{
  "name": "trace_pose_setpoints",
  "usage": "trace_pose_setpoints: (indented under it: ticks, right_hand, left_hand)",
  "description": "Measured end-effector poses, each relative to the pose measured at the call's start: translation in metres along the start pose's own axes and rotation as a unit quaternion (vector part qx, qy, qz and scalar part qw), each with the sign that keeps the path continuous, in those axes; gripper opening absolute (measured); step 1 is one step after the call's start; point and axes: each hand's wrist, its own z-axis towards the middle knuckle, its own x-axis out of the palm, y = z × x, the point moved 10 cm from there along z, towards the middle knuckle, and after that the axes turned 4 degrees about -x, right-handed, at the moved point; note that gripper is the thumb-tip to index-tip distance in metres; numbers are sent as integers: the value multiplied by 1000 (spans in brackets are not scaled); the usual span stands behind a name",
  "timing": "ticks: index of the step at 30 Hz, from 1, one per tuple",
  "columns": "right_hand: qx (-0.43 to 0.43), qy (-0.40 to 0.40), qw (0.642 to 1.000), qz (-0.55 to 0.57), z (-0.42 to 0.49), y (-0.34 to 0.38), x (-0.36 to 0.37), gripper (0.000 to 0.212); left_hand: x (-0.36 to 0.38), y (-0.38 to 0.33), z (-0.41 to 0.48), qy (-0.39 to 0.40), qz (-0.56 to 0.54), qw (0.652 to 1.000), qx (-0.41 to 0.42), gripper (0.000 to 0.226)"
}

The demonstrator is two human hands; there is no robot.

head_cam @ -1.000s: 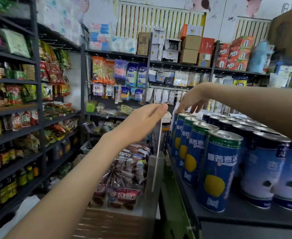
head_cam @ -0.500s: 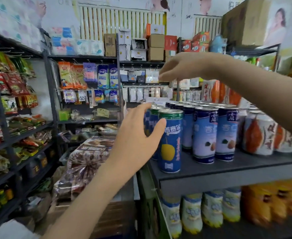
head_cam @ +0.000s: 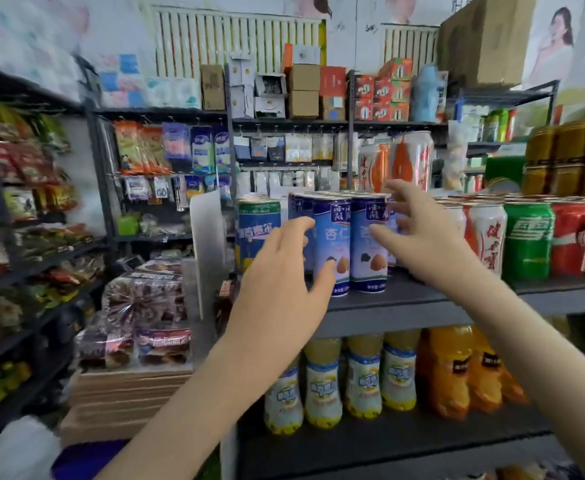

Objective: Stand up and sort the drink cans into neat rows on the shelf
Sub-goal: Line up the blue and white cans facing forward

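Left hand (head_cam: 280, 271) and right hand (head_cam: 422, 244) are hovering released, fingers spread; blue cans (head_cam: 365, 271) are standing between them on shelf (head_cam: 405, 303).

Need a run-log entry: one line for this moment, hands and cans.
phase: pre-grasp | left hand: open, before pale-blue cans | right hand: open, at their right | contact: cannot tell | cans: upright on shelf

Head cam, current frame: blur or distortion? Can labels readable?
Head view: snack shelves at left smeared by blur; centre light blue cans sharp, labels legible; left hand and right hand slightly soft; wide-angle bows the edges; light even.
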Motion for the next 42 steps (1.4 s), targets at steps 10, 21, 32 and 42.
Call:
trace_pose_setpoints:
  ticks: [10, 21, 32, 42]
  right_hand:
    - [70, 69, 989, 113, -26, -62, 34, 78]
    - [106, 77, 985, 116, -19, -71, 55, 36]
    - [80, 117, 980, 139, -21, -73, 50, 39]
    - [69, 89, 983, 144, -23, -65, 52, 37]
  left_hand:
    - [64, 13, 0, -17, 67, 977, -203, 57]
    - [84, 41, 21, 12, 62, 961, -269, 43]
    - [87, 47, 18, 67, -48, 967, -241, 36]
    - [87, 47, 17, 26, -28, 972, -230, 45]
